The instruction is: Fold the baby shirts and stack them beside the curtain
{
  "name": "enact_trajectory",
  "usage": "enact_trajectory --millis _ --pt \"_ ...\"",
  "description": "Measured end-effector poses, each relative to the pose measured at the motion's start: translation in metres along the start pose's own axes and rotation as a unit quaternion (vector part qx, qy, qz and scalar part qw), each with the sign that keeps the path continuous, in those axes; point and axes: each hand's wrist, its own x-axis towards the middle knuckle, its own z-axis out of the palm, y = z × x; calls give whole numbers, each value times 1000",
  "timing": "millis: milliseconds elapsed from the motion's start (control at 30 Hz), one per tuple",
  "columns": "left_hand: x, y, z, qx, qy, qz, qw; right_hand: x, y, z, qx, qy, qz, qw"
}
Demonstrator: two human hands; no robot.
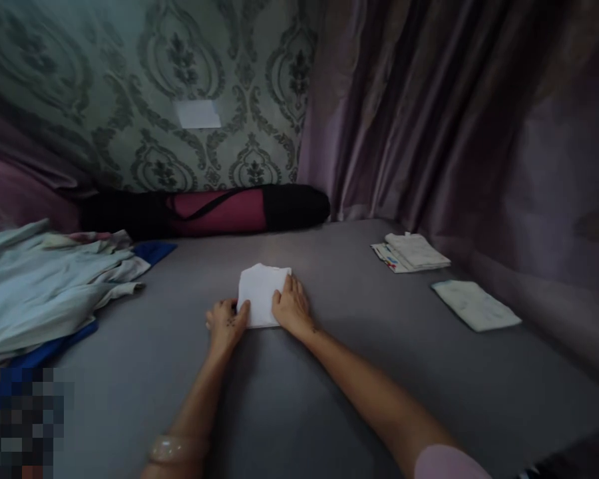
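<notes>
A small folded white cloth (pixel 262 293) lies flat on the grey sheet (pixel 289 399), near the middle of the view. My left hand (pixel 228 319) is at its lower left corner, the thumb on the cloth and the fingers curled at its left edge. On the right side of the cloth rests my right hand (pixel 292 305), with its thumb and fingers over the edge. Both hands have hold of the cloth at its sides.
Loose pale clothes (pixel 40 286) are heaped at the left over blue fabric (pixel 154 251). A folded stack (pixel 413 253) and another folded cloth (pixel 476 305) lie at the right. Along the patterned wall is a pink and black roll (pixel 219 209); curtains (pixel 404 113) hang at the right.
</notes>
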Motion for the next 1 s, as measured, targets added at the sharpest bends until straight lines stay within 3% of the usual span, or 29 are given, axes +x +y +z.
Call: enact_trajectory --millis 100,200,300,433,600,767,900,933,1000 --pt "-1 7 -2 -230 -40 -32 972 -6 -2 -9 24 -31 6 999" --pt "-7 17 -5 -452 -94 -107 881 -6 -2 -16 59 -62 24 996" --pt "-13 25 -9 -549 -175 -176 798 -3 1 -21 98 -88 61 989" --pt "-17 30 -15 -606 -250 -206 726 -4 8 -21 202 -99 102 969" --pt "-26 34 -18 -604 -263 -230 716 -18 14 -28 350 -132 134 918" --pt "-41 39 -22 -581 -297 -244 717 -35 26 -57 499 -184 188 826" --pt "-57 49 -20 -562 -303 -280 717 -45 46 -80 580 -282 212 734" --pt "-62 52 -17 -554 -303 -285 721 -48 53 -83 592 -291 213 721" --pt "-69 57 -9 -538 -309 -283 732 -52 68 -89 598 -260 211 728"
